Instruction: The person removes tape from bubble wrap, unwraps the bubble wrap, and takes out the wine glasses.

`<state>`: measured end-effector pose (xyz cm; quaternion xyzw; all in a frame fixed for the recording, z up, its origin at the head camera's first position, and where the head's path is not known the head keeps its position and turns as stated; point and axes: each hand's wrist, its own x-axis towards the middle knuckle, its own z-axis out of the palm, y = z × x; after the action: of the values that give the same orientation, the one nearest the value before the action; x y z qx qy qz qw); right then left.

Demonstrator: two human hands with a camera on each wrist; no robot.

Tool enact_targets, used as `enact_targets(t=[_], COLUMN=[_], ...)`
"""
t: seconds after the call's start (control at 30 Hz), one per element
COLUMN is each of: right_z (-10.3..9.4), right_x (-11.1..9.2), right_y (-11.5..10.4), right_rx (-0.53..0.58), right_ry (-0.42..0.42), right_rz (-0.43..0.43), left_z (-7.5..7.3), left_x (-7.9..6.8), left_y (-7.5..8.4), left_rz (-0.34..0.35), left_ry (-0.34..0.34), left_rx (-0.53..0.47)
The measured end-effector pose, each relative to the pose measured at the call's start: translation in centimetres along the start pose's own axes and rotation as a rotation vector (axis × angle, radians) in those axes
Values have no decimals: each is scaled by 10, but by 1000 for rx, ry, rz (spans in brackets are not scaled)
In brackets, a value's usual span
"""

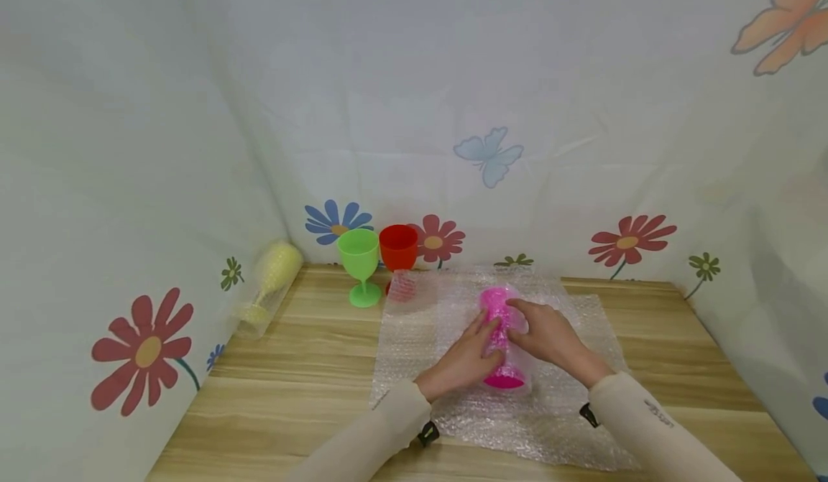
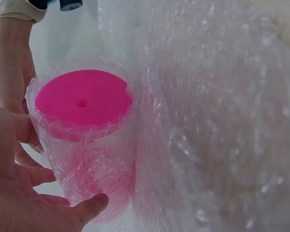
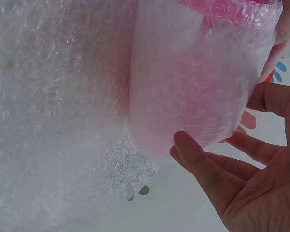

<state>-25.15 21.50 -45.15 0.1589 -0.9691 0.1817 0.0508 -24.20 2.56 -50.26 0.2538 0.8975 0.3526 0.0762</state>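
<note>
A bright pink goblet (image 1: 501, 335) lies on its side in a roll of clear bubble wrap, its round base (image 2: 82, 99) facing the near side of the table. My left hand (image 1: 467, 356) holds the roll from the left, with fingers and thumb spread round it. On the other side my right hand (image 1: 546, 332) grips the upper part, thumb and fingers round the wrapped goblet (image 3: 193, 96). Under the roll a flat sheet of bubble wrap (image 1: 414, 353) is spread over the wooden table (image 1: 310, 374).
A green goblet (image 1: 359, 256) stands upright at the back, beside a red goblet (image 1: 397, 246) whose foot is partly covered by the sheet's corner. At the left edge, a yellow goblet (image 1: 278, 270) lies wrapped in bubble wrap. White flowered cloth (image 1: 414, 108) walls surround the table.
</note>
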Motion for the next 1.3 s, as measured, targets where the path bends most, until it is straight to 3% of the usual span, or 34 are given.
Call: enact_targets(t=[0.2, 0.47, 0.8, 1.07, 1.3], right_z=[0, -5, -3, -2, -2], right_x=[2, 8, 25, 30, 40], right_y=[-2, -3, 1, 6, 12], right_rx=[11, 33, 28, 19, -5], right_ry=[-9, 45, -18, 12, 6], right_rz=[39, 59, 125, 81, 100], left_z=[0, -5, -11, -8, -7], left_x=[-1, -1, 9, 19, 20], left_y=[0, 2, 13, 11, 8], left_rz=[-4, -14, 1, -28, -18], left_ry=[-15, -25, -10, -47, -61], left_rx=[-1, 13, 73, 164, 167])
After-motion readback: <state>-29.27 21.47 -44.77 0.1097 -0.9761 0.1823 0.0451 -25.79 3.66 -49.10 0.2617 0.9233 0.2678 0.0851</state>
